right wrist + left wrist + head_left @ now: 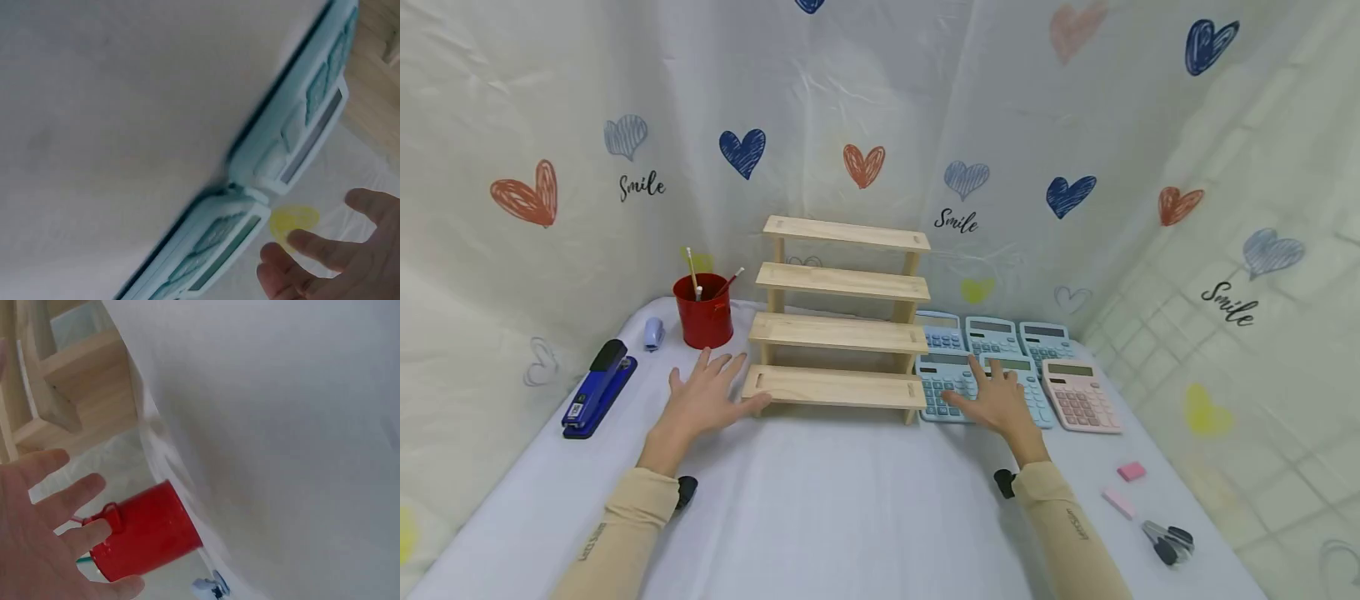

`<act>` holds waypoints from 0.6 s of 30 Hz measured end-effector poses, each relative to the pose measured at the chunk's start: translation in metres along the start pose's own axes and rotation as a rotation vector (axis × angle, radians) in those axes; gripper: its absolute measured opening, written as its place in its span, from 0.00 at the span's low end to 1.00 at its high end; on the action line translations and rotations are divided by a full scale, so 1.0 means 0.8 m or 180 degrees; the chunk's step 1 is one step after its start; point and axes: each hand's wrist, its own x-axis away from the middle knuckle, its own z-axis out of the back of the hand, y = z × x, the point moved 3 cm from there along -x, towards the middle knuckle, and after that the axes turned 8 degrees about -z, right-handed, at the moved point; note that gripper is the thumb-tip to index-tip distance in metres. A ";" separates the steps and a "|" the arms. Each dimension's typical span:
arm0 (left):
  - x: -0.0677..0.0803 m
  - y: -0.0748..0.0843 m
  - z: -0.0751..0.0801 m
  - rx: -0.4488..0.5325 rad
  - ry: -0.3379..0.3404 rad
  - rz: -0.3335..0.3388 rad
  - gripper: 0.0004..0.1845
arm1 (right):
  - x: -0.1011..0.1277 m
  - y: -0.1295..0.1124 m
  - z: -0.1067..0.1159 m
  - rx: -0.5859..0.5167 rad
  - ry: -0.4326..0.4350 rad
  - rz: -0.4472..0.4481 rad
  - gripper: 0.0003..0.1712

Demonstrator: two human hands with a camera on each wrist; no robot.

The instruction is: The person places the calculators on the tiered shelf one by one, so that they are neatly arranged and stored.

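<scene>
1. I see my left hand spread flat with straight fingers, holding nothing, thumb touching the left end of the wooden stepped shelf's lowest step.
2. My right hand lies open over the near blue calculator, gripping nothing.
3. The red pencil cup stands just beyond my left hand.

Head view: high, looking forward and down over the whole surface, both hands and the wooden rack. Left wrist view: close, tilted, past the left hand; shares the rack and red cup. Right wrist view: close, tilted, blurred; shares the blue calculators with the head view.
</scene>
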 end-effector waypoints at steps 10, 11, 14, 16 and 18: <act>-0.013 0.007 -0.008 -0.0025 -0.0143 -0.0201 0.44 | -0.017 -0.033 -0.022 0.0196 -0.0504 -0.0175 0.54; -0.014 0.008 -0.008 -0.0006 -0.0164 -0.0202 0.44 | -0.017 -0.034 -0.023 0.0219 -0.0522 -0.0216 0.54; -0.014 0.011 -0.008 0.0090 -0.0176 -0.0204 0.44 | -0.018 -0.038 -0.026 0.0310 -0.0548 -0.0300 0.55; -0.014 0.013 -0.007 0.0130 -0.0155 -0.0219 0.43 | -0.019 -0.042 -0.028 0.0362 -0.0561 -0.0342 0.55; -0.013 0.014 -0.007 0.0149 -0.0137 -0.0229 0.43 | -0.021 -0.045 -0.029 0.0399 -0.0571 -0.0361 0.56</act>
